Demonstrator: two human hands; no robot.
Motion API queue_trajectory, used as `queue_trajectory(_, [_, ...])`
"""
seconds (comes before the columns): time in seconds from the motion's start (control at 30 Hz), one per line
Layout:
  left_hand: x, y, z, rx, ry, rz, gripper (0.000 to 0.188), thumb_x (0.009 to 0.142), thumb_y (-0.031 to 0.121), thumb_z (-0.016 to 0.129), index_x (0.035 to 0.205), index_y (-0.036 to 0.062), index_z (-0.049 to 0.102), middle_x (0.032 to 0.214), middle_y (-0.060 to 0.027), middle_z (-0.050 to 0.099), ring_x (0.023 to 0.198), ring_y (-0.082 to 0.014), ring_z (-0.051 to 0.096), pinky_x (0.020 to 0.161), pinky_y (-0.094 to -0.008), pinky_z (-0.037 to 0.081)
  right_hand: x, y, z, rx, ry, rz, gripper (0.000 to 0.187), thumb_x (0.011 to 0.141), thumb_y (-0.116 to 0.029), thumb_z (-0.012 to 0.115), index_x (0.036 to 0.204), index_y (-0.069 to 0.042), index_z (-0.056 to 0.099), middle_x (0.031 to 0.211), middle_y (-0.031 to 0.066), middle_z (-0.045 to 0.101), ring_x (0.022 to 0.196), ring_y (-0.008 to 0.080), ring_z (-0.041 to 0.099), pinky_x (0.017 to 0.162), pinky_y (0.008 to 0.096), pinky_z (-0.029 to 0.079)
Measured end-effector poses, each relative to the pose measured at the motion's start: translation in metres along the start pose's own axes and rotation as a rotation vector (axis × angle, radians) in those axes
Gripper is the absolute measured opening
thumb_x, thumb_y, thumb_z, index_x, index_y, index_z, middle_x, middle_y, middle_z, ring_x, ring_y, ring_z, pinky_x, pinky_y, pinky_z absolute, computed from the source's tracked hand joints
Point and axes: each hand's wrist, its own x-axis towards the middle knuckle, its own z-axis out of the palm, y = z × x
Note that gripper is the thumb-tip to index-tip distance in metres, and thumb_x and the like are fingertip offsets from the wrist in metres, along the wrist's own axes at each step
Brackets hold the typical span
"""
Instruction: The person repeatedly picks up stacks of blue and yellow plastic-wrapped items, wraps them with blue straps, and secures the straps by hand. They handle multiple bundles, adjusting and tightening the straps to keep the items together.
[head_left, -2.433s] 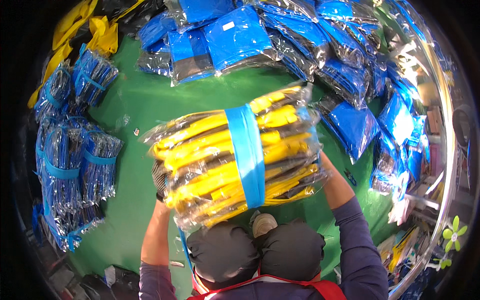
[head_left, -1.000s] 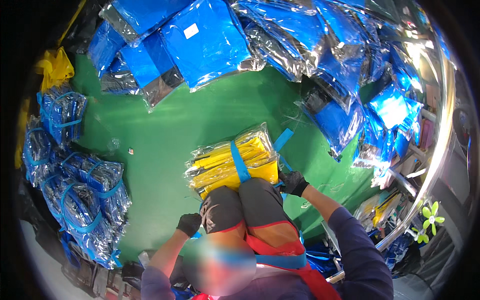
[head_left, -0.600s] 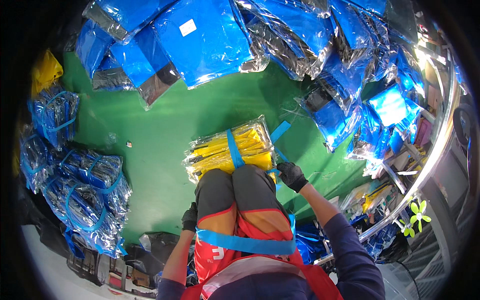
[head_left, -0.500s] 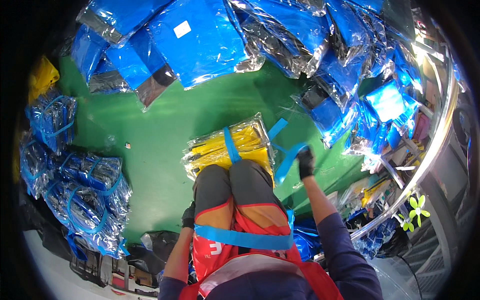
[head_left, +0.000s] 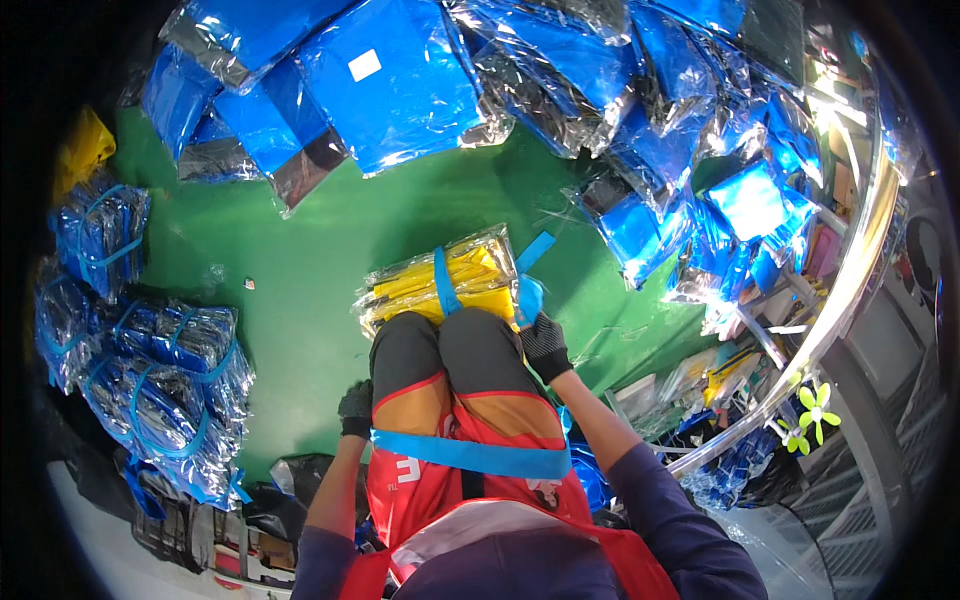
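A bundle of yellow folded goods in clear plastic (head_left: 475, 262) lies on the green floor in front of my knees, partly hidden by them. A blue strap (head_left: 443, 280) runs over the bundle. My right hand (head_left: 543, 347), in a black and grey glove, is closed on the strap's loose blue length (head_left: 530, 297) at the bundle's right end. Beside my left thigh is my gloved left hand (head_left: 355, 408), apart from the bundle; its fingers are mostly hidden. Another blue strap (head_left: 470, 455) lies across my lap.
Blue goods in clear plastic (head_left: 385, 95) are heaped along the far side and right. Strapped blue bundles (head_left: 170, 410) stand at the left, with a yellow packet (head_left: 88, 143) behind them. On the right are a curved metal rail (head_left: 840, 320) and a small green fan (head_left: 815, 412).
My right hand has come left and toward me, bringing the blue strap's loose length close against the bundle. My left hand has moved forward and slightly left beside my thigh.
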Motion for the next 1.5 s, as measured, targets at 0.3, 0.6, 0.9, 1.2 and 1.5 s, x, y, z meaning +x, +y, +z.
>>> queue_trajectory(0.3, [0.047, 0.038, -0.005, -1.776, 0.438, -0.247, 0.031, 0.089, 0.033, 0.052, 0.089, 0.0029, 0.061, 0.080, -0.0077, 0.062, 0.070, -0.0182, 0.053, 0.069, -0.0317, 0.043, 0.070, -0.007, 0.038, -0.483, -0.066, -0.420, 0.037, 0.080, -0.030, 0.058, 0.114, -0.018, 0.056, 0.090, 0.0141, 0.064, 0.074, 0.0355, 0.061, 0.065, 0.0440, 0.049])
queue_trajectory(0.6, [0.100, 0.001, 0.096, -1.605, -0.039, -0.367, 0.042, 0.090, 0.041, 0.042, 0.107, 0.0060, 0.057, 0.094, -0.0217, 0.063, 0.087, -0.0372, 0.060, 0.076, -0.0446, 0.047, 0.042, 0.033, 0.009, -0.380, 0.084, -0.038, 0.057, 0.075, -0.038, 0.066, 0.115, -0.004, 0.046, 0.094, 0.0207, 0.062, 0.077, 0.0403, 0.061, 0.063, 0.0465, 0.049])
queue_trajectory(0.9, [0.078, 0.008, 0.045, -0.299, 0.178, 0.004, 0.041, 0.085, 0.041, 0.047, 0.112, 0.0122, 0.056, 0.098, -0.0186, 0.063, 0.088, -0.0378, 0.060, 0.072, -0.0470, 0.047, 0.052, 0.069, 0.030, -0.124, 0.122, -0.105, 0.046, 0.079, -0.036, 0.065, 0.108, -0.004, 0.047, 0.090, 0.0195, 0.060, 0.079, 0.0412, 0.059, 0.066, 0.0439, 0.048])
queue_trajectory(1.2, [0.094, 0.019, 0.063, -0.623, 0.358, 0.178, 0.037, 0.081, 0.041, 0.054, 0.103, 0.0114, 0.062, 0.097, -0.0147, 0.063, 0.086, -0.0347, 0.059, 0.070, -0.0443, 0.046, 0.052, 0.058, 0.021, 0.122, 0.073, -0.188, 0.045, 0.077, -0.035, 0.069, 0.107, -0.005, 0.051, 0.097, 0.0152, 0.060, 0.089, 0.0314, 0.060, 0.076, 0.0363, 0.048])
queue_trajectory(1.5, [0.063, 0.008, 0.059, -0.535, 0.074, -0.068, 0.038, 0.084, 0.040, 0.048, 0.102, 0.0079, 0.058, 0.098, -0.0223, 0.060, 0.086, -0.0416, 0.058, 0.072, -0.0453, 0.046, 0.035, 0.080, 0.000, -0.191, 0.015, 0.073, 0.059, 0.084, -0.043, 0.056, 0.122, 0.000, 0.046, 0.099, 0.0256, 0.060, 0.093, 0.0400, 0.059, 0.077, 0.0419, 0.048])
